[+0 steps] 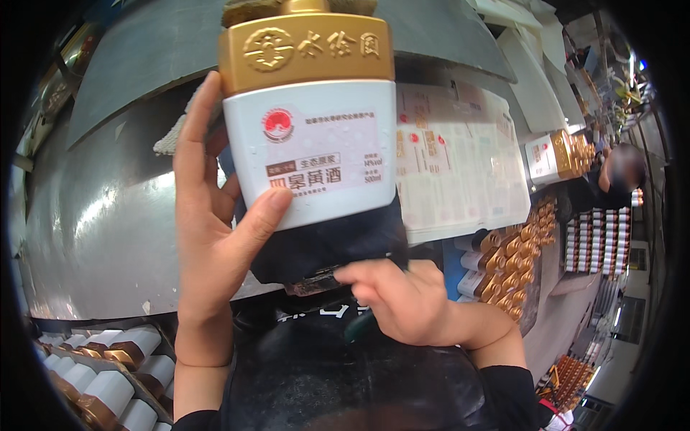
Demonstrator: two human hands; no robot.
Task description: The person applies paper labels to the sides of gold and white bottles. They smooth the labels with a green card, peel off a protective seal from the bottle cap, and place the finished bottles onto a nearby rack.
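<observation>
My left hand is wrapped round a flat white bottle with a gold embossed shoulder, its thumb pressed on the front label. The bottle stands upright, with a red round emblem and dark print on a pale label. Directly beneath it is a black cloth or pad. My right hand is closed below the bottle, at the pad's near edge, with the index finger and thumb close together. What that hand holds, if anything, I cannot make out. The bottle's neck is partly cut off at the top.
A sheet of printed labels lies right of the bottle on the metal table. Several gold-capped bottles stand at the right, and more lie in trays at lower left. Another person is at far right.
</observation>
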